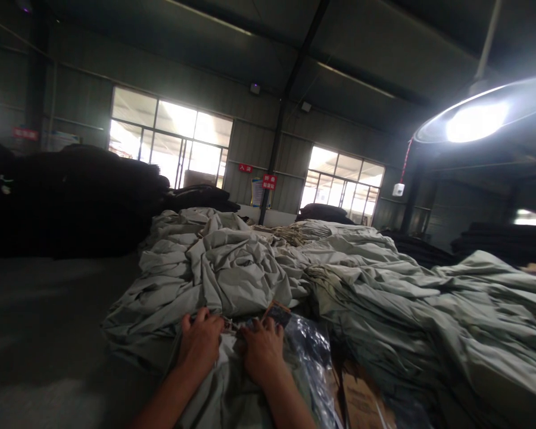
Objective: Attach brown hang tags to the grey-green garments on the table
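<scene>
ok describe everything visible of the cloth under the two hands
The cloth looks matte, pale grey-green and creased, with loose folds. The left hand and right hand both touch its far end, where detail is blurred. Its near part leaves the frame. It lies in front of a heap of similar fabric, with shiny clear plastic to its right.

— From where does the head view look?
— From the wearer's head, forward and downward. The bare left hand (pixel 201 342), at seven o'clock, and bare right hand (pixel 263 348), at six, are near.
— And how far does it face?
— Over the heaped pale grey-green cloth (pixel 241 268) to the grey panelled wall (pixel 252 131) at twelve o'clock.
— Is it level?
— It is tilted: the wide, bright glass windows (pixel 174 119) descend from ten o'clock towards three.
</scene>
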{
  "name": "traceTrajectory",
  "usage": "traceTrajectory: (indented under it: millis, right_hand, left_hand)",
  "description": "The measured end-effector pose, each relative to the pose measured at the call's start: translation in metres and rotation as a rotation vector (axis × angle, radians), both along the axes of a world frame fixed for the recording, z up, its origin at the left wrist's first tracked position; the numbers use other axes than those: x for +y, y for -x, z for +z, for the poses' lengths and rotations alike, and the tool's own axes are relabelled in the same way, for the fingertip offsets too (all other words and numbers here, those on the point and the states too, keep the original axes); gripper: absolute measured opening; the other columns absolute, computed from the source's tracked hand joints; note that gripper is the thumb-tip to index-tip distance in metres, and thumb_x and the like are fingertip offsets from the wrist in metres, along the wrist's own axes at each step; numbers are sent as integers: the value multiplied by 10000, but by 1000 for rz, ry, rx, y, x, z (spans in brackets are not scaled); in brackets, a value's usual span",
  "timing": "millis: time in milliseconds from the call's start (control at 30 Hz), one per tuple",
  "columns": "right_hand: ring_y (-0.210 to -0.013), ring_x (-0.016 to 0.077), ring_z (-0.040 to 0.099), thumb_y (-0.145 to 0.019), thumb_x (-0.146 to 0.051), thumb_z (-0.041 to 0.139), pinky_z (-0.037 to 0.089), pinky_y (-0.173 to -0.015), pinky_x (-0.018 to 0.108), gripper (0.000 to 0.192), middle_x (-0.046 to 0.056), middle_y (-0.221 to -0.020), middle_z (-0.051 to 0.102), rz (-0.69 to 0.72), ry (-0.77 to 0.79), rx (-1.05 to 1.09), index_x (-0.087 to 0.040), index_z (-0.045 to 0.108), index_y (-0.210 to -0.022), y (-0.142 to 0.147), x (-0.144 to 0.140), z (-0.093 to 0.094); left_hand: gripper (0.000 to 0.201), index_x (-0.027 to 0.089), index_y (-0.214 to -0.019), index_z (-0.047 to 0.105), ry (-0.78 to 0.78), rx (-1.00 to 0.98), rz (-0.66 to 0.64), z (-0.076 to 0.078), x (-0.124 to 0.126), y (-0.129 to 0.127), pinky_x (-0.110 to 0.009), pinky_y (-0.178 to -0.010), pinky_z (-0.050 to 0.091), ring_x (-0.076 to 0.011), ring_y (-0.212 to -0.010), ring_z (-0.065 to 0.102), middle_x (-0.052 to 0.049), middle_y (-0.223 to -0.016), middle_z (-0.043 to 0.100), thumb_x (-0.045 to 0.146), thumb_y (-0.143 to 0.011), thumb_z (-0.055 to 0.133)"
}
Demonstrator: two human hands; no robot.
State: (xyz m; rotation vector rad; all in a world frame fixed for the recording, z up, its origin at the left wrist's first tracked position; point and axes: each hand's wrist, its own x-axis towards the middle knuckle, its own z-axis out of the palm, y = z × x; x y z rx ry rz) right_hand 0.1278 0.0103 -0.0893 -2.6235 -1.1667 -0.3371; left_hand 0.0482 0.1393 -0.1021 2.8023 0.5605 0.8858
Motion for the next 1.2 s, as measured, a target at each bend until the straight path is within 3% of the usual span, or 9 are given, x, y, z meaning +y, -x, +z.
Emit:
traceTrajectory:
  millis: [100, 200, 267, 467, 600, 800, 1000, 1100, 1200]
  right_hand:
    - [-1205, 414, 391, -705, -222, 563, 250, -942, 605, 396, 130, -1242, 563, -35, 25, -18, -282, 649, -1087, 3, 1, -1]
    - [-1316, 461, 164, -630, -211, 626, 100, -967, 684, 589, 87, -1425, 381, -61, 9, -56, -310, 560, -1208, -2, -2, -7]
    - [-1326, 466, 118, -640, -193, 609, 66, -945, 720, 635, 65, -1447, 348, -82, 36, -32, -318, 512, -1255, -5, -3, -11]
    - [-1211, 397, 390, -808, -80, 383, 363, -827, 604, 510, 70, -1353, 480, -139, 81, 12, -313, 528, -1238, -2, 3, -6]
    - [-1121, 338, 482, -860, -106, 352, 396, -844, 480, 417, 109, -1275, 549, -74, 37, -52, -223, 579, -1189, 8, 9, 6]
    - [-1071, 294, 516, -876, -116, 341, 387, -850, 431, 430, 95, -1180, 622, 128, 3, -66, -229, 520, -1251, 16, 18, 11]
    - [-1109, 297, 464, -820, -113, 419, 369, -867, 393, 433, 89, -1170, 607, -99, -104, -15, -253, 571, -1200, -13, 13, -3]
    - [-1162, 293, 403, -712, -105, 531, 330, -925, 399, 490, 72, -1240, 536, 13, -224, -89, -281, 593, -1165, -10, 8, -3]
    - [-1180, 275, 377, -678, -109, 555, 292, -963, 414, 378, 25, -1232, 514, 154, -289, -150, -326, 687, -958, 6, 6, 2]
  left_hand:
    - [363, 233, -876, 633, -41, -24, 8, -4, 3, -1, -573, -935, 176, -294, -1079, 458, -45, -995, 674, 19, -714, 389]
    - [378, 246, -953, 628, -63, -55, 51, -11, 6, -4, -592, -960, 157, -298, -1139, 427, -43, -1071, 657, 46, -745, 384]
    - [430, 252, -1040, 619, -64, -60, 77, -14, 7, -6, -595, -979, 142, -300, -1196, 382, -47, -1160, 626, 45, -746, 382]
    - [619, 274, -1300, 465, -57, -12, 123, -16, 6, -5, -643, -982, 144, -342, -1353, 125, -34, -1380, 456, 83, -712, 423]
    - [677, 270, -1351, 388, -49, 1, 136, -13, 5, -4, -662, -963, 193, -349, -1369, 39, -27, -1412, 408, 91, -700, 427]
    - [557, 291, -1336, 409, -32, 16, 141, -13, 7, -6, -676, -949, 216, -345, -1366, 87, -15, -1409, 411, 130, -808, 332]
    - [570, 272, -1294, 476, -47, -53, 99, -13, 10, -5, -623, -985, 219, -333, -1338, 204, -14, -1359, 480, 78, -768, 373]
    - [567, 241, -1228, 548, -27, -62, 48, -8, 12, -5, -532, -993, 288, -290, -1241, 376, -19, -1281, 561, 15, -744, 357]
    - [576, 199, -1198, 569, 0, -88, 9, -6, 16, -5, -434, -969, 365, -245, -1158, 451, -22, -1234, 597, -27, -725, 330]
